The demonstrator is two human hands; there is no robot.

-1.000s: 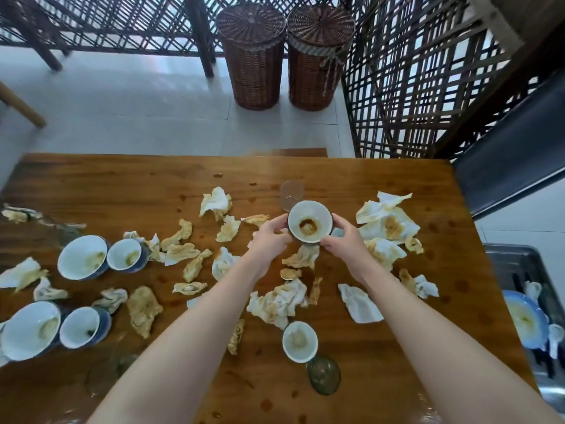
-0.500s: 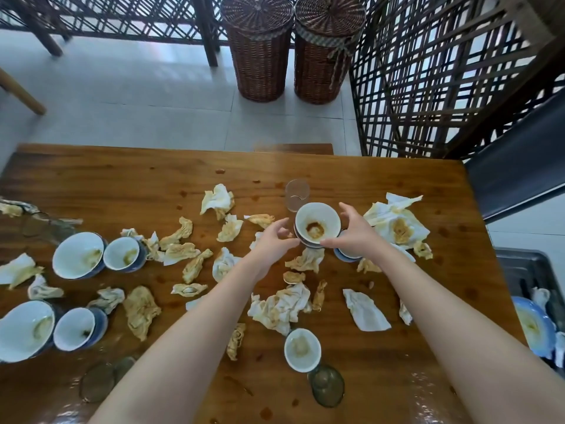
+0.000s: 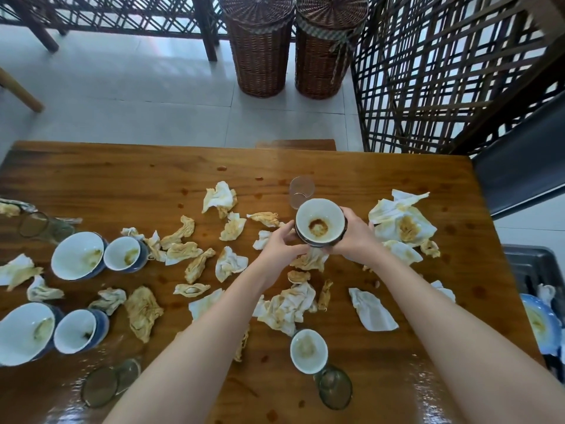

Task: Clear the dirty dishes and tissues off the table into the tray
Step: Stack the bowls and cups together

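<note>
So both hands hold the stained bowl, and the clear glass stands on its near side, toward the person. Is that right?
No. In the head view, the left hand and right hand hold the stained bowl, but the clear glass stands on its far side, away from the person.

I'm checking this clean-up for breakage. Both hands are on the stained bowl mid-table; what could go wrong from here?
1. The clear glass stands right behind the stained bowl that the left hand and right hand hold; moving the bowl backward could knock the glass over.
2. The bowl holds brown residue; tilting it on the way to the tray at far right could make it drip out.
</note>
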